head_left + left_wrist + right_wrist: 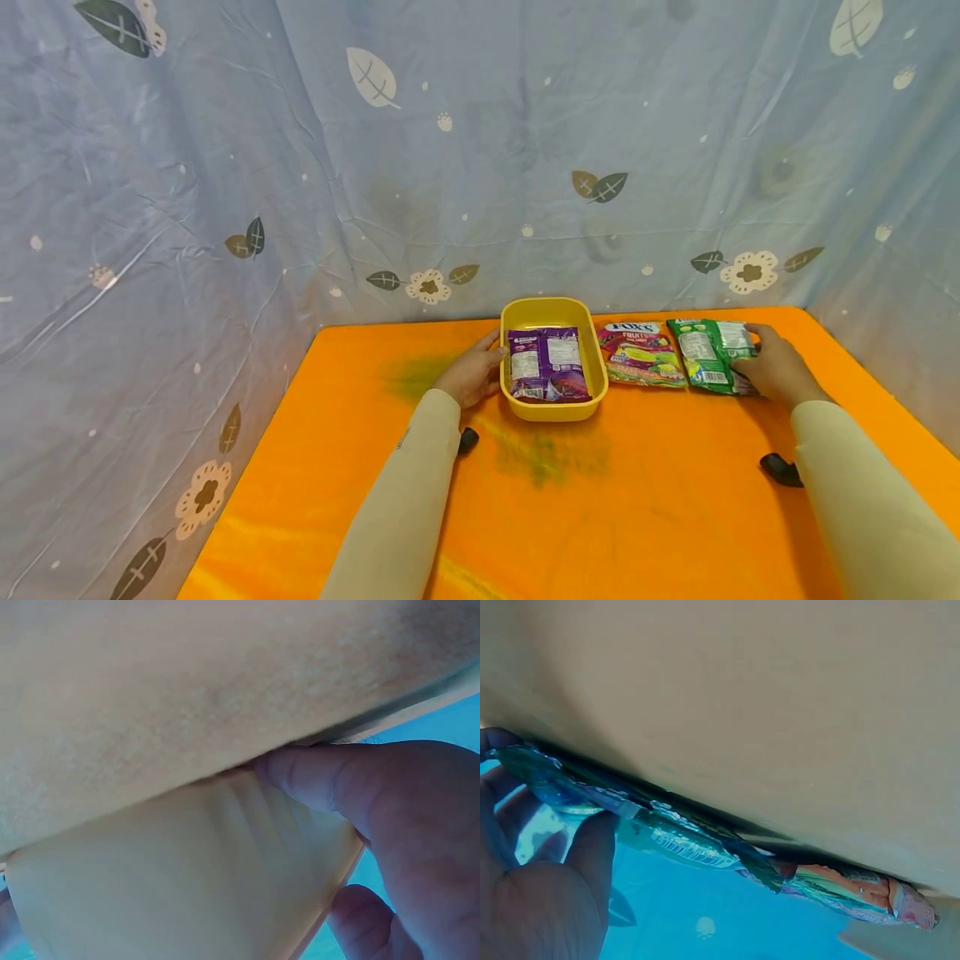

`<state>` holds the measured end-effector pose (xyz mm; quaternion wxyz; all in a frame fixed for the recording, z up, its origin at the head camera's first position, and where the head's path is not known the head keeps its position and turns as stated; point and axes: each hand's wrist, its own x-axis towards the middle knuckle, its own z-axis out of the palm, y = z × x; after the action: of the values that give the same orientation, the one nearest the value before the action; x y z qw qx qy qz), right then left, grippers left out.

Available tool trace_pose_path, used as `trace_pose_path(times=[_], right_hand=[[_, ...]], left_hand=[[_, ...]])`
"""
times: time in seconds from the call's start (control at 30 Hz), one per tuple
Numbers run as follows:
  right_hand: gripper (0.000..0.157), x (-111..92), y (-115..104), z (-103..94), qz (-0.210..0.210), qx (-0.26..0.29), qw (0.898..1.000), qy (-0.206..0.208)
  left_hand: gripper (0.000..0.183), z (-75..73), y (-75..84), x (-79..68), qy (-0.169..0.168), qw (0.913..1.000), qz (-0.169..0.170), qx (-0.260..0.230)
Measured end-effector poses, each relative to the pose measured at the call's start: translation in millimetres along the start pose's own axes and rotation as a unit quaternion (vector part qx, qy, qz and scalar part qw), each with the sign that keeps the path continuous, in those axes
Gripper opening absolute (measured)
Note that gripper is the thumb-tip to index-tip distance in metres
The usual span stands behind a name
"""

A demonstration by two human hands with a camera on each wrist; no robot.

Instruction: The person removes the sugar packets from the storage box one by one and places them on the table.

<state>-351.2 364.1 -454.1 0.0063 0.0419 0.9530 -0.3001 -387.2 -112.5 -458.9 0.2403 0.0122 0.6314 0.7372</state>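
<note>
A yellow plastic bin [552, 413] stands on the orange-covered table with a purple candy bag [549, 364] lying inside it. My left hand [472, 375] touches the bin's left side from outside; up close, the thumb [322, 776] lies against the bin wall [165, 877]. To the right of the bin is a red Fox's fruit candy bag [642, 354]. Beside that lies a green candy bag [705, 354], its right end held by my right hand [783, 367]. The right wrist view has thumb and fingers about the green bag [694, 844], which lies flat against the table surface.
The orange table cover [600, 517] reaches to a patterned grey-blue curtain [480, 208] behind and at both sides. Small black pieces [780, 470] show beside both forearms.
</note>
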Motion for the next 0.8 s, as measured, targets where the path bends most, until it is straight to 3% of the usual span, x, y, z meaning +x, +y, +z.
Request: trace_pose_path(times=[0.43,0.6,0.8], right_hand=[[0.099,-1.0,7.9,-2.9,0.01,0.012,1.0,-0.008],[0.101,-4.8,8.4,-5.4,-0.004,0.025,1.0,0.002],[0.102,-8.8,9.0,-9.6,0.008,0.089,0.996,0.021]], left_hand=[[0.056,-2.8,-3.7,1.3,0.0,1.0,0.001,-0.002],[0.055,-2.5,-2.8,2.0,-0.005,1.0,0.004,-0.004],[0.054,-1.0,-1.7,1.0,-0.005,1.0,0.006,-0.006]])
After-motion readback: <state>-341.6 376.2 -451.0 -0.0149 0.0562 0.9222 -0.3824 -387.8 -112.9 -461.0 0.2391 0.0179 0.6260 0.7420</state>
